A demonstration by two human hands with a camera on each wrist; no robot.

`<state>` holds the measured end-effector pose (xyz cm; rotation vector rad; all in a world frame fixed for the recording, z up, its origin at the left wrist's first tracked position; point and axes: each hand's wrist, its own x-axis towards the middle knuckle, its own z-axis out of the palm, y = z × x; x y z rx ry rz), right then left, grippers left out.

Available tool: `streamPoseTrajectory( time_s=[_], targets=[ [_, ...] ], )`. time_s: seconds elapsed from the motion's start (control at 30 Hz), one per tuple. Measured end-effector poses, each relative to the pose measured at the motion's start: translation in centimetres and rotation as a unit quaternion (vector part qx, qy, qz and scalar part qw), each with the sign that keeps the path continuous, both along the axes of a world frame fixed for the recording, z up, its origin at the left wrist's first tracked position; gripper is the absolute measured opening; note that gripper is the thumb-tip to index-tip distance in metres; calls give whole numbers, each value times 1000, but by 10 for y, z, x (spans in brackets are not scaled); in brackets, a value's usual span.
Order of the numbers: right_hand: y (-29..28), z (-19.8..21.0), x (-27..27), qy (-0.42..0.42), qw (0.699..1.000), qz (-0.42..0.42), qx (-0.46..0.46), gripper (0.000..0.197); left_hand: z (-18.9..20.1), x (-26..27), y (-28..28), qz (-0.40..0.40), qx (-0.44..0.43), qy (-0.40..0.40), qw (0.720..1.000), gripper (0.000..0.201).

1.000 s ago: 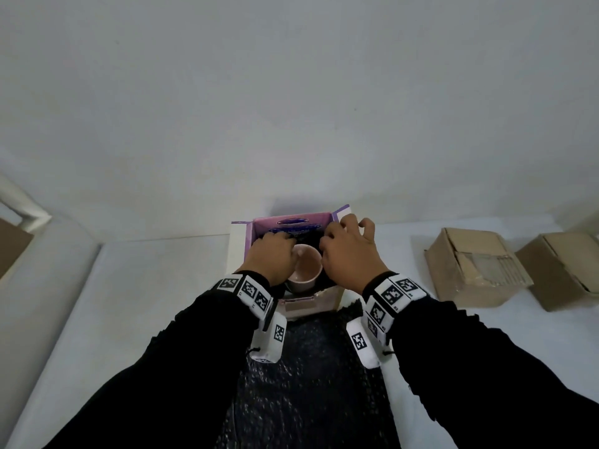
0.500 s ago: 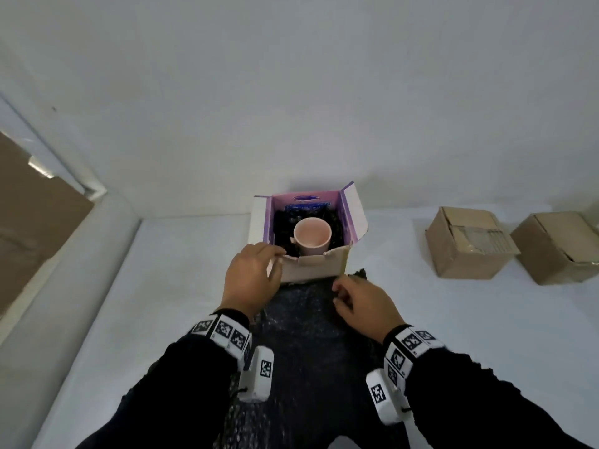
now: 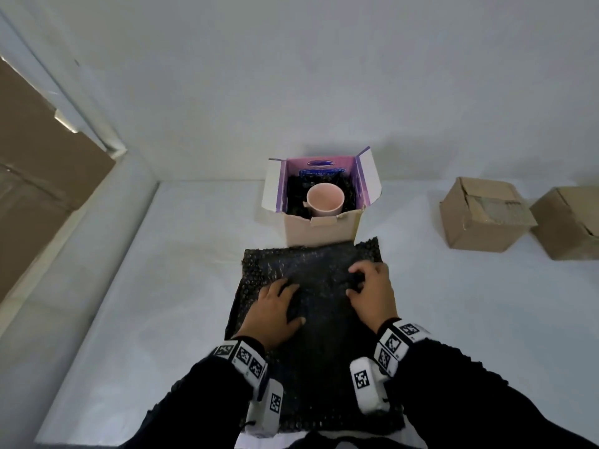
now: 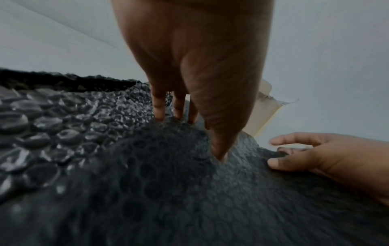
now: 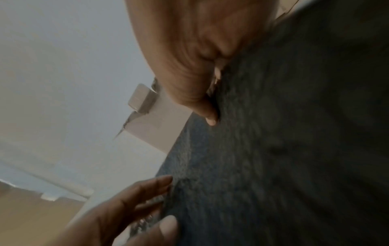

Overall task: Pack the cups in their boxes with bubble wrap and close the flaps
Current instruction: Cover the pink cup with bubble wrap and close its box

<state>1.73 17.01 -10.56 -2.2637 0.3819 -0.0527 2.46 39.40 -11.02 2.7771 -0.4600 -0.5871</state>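
Pink cup (image 3: 325, 197) sitting upright inside the open box (image 3: 321, 233), flaps up, dark padding around it. Box at twelve o'clock from both hands, touching the far edge of the black bubble wrap (image 3: 311, 351). Wrap lying flat, long way running from six to twelve o'clock, straight toward the box.

Left hand (image 3: 275, 314) resting on the wrap, fingers mostly straight and spread. Right hand (image 3: 372, 294) at about two o'clock from the left one, fingers bent, seeming to pinch the wrap; cannot tell for sure. Right hand nearer the box.

Probably next: lifting the wrap forward, over the cup. Two brown boxes (image 3: 484, 213) well off at three o'clock.
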Motion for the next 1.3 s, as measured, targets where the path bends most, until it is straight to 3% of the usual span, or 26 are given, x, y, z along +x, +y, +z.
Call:
streamPoseTrajectory(
  time_s=[0.1,0.2,0.27,0.33,0.43,0.57,0.67,0.77,0.83,0.9,0.93,1.0,1.07,1.13,1.2,1.27,1.3],
  targets=[
    [-1,15,7,-2,982,-87,166,44,7,3,1,75,20,-66,995,79],
    [-6,36,17,64,933,-93,342,29,11,8,3,216,32,-70,973,93],
    [-9,52,22,72,931,-40,356,26,12,14,3,278,-88,-8,957,107],
    [-11,68,26,69,941,15,332,20,15,19,-1,320,-250,21,914,111],
    [-10,86,27,55,933,52,352,25,27,25,-11,351,-358,25,865,88],
    [-8,102,30,56,937,19,344,32,57,27,-23,329,-498,46,801,26],
    [-6,107,32,85,910,4,407,47,84,29,-36,295,-585,87,751,12],
    [-1,110,33,94,895,-3,436,39,108,33,-47,237,-602,124,752,18],
    [0,114,33,82,914,22,398,29,121,37,-49,213,-581,101,779,16],
    [-3,125,32,78,917,53,388,29,127,43,-45,201,-538,7,818,10],
    [-6,132,33,86,908,63,406,26,127,46,-41,202,-520,-55,828,9],
    [-13,146,35,128,860,69,489,17,124,51,-29,229,-501,-163,818,22],
    [-19,159,35,173,809,71,556,23,122,55,-19,223,-500,-192,814,42],
    [-25,171,35,202,802,107,552,27,118,59,-13,161,-513,-94,838,76],
    [-28,182,34,218,806,162,526,27,116,59,-17,100,-536,41,837,107],
    [-29,189,32,226,807,194,509,29,119,54,-31,41,-549,117,826,111],
    [-29,192,31,232,803,208,507,32,121,50,-42,9,-555,138,820,97]
  ],
)
